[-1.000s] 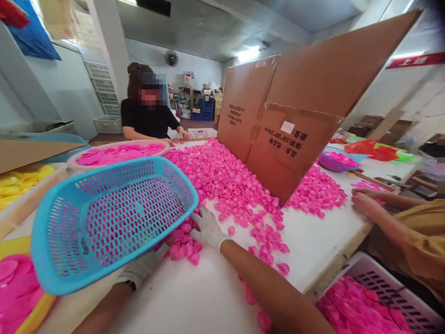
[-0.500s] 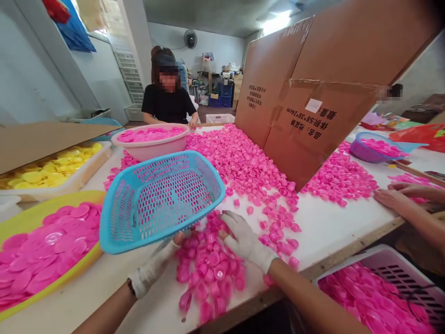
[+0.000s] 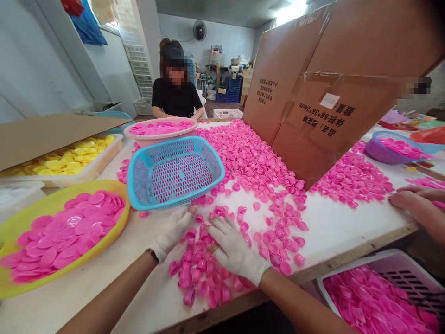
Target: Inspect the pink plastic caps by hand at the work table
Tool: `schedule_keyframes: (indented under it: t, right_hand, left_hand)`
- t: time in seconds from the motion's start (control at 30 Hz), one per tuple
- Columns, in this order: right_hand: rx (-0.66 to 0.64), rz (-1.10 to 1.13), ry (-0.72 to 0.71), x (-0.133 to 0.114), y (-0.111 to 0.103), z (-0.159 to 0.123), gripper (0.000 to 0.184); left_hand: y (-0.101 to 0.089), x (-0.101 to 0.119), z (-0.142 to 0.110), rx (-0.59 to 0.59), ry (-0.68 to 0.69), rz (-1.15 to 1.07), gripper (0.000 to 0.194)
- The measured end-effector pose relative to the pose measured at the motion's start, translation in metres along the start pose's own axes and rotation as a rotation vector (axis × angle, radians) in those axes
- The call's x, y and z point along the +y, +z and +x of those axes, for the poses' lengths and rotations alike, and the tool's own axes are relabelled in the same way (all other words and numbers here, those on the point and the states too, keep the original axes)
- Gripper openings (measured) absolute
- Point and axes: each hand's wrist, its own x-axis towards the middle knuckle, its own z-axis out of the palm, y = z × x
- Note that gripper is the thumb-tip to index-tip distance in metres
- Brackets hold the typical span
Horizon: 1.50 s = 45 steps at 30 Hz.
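Note:
Both my hands wear white gloves and rest on a heap of small pink plastic caps [image 3: 205,271] near the table's front edge. My left hand [image 3: 173,232] lies with fingers stretched toward the caps, just below the blue mesh basket [image 3: 175,170], which sits empty on the table. My right hand [image 3: 233,250] is spread flat, palm down, on the caps. More pink caps [image 3: 253,162] cover the middle of the table.
A yellow dish of pink discs [image 3: 55,236] sits at the left, a tray of yellow discs [image 3: 66,160] behind it. A big cardboard box [image 3: 320,93] stands at the right. A person in black sits behind a pink basin [image 3: 162,130]. Another person's hand [image 3: 417,206] rests at the right edge. A crate of pink pieces [image 3: 375,297] is below.
The blue basket went from raised and tilted in my left hand to resting on the table. My left hand let go of it; both hands now lie on the caps.

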Motion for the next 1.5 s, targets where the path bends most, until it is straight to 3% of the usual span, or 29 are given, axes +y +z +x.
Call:
schedule_keyframes:
  t: [0.13, 0.23, 0.37, 0.43, 0.5, 0.6, 0.7, 0.8, 0.9, 1.1, 1.33, 1.5]
  right_hand:
    - [-0.1, -0.122, 0.083, 0.02, -0.004, -0.022, 0.045]
    - [-0.104, -0.184, 0.143, 0.03, -0.009, -0.028, 0.034]
    - [-0.012, -0.12, 0.228, 0.016, -0.015, -0.024, 0.026]
    - [-0.064, -0.048, 0.227, -0.001, -0.014, -0.023, 0.021]
    - [-0.151, -0.019, 0.195, -0.018, -0.009, -0.023, 0.014]
    - [-0.266, -0.071, 0.115, -0.029, -0.002, -0.023, 0.009]
    - [-0.313, -0.211, 0.155, -0.02, -0.004, -0.019, 0.019]
    - [-0.226, -0.233, 0.217, -0.014, -0.009, -0.014, 0.021]
    - [-0.188, -0.139, 0.16, -0.026, -0.004, -0.012, 0.014]
    - [-0.242, -0.154, 0.098, -0.051, 0.022, -0.002, 0.011]
    - [-0.372, -0.268, 0.174, -0.034, 0.006, 0.003, 0.011]
    - [-0.41, -0.22, -0.032, -0.044, 0.021, 0.005, 0.012]
  left_hand:
    - [0.004, -0.019, -0.055, -0.242, 0.364, 0.627, 0.05]
    - [-0.002, -0.032, -0.086, -0.304, 0.465, 0.892, 0.053]
    - [-0.021, -0.038, -0.104, -0.091, 0.452, 0.846, 0.045]
    - [-0.029, -0.041, -0.11, 0.045, 0.419, 0.799, 0.035]
    - [-0.033, -0.044, -0.117, 0.092, 0.349, 0.759, 0.028]
    - [-0.032, -0.049, -0.128, -0.038, 0.219, 0.689, 0.026]
    - [-0.027, -0.053, -0.134, -0.134, 0.148, 0.602, 0.023]
    - [-0.022, -0.053, -0.138, -0.099, 0.121, 0.535, 0.019]
    - [-0.02, -0.05, -0.141, -0.071, 0.083, 0.52, 0.014]
    - [-0.017, -0.041, -0.143, -0.038, 0.066, 0.554, 0.014]
    - [-0.025, -0.048, -0.135, -0.006, 0.108, 0.56, 0.013]
    - [-0.032, -0.048, -0.107, 0.045, 0.213, 0.63, 0.018]
